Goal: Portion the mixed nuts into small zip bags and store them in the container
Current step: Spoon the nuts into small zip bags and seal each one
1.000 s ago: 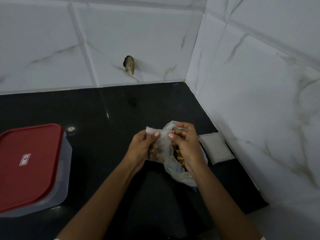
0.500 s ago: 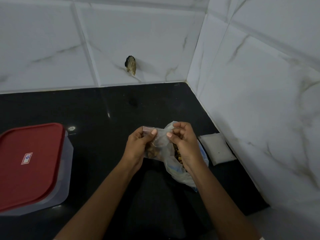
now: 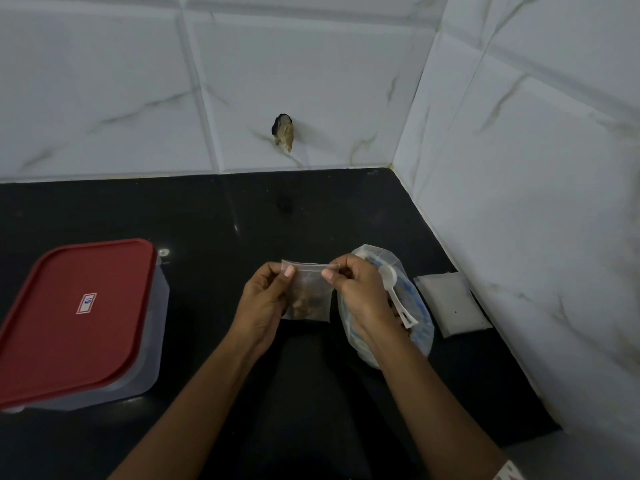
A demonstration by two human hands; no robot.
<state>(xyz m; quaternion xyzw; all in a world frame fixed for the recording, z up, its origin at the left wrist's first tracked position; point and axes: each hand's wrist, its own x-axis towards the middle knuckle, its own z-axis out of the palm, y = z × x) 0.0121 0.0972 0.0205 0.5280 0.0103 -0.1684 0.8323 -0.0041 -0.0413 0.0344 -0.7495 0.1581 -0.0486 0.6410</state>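
Countertop: sticker maybe "61"; left hand, right hand pinch zip bag.

The left hand covers the left side of the small zip bag in its grip, and the brown pieces inside are too murky to tell apart. The right hand hides most of the large plastic bag behind it. How it holds the white scoop cannot be made out. The container is cut off by the left edge, and the print on its lid label is too small to read surely. The dark lump on the far wall cannot be identified.
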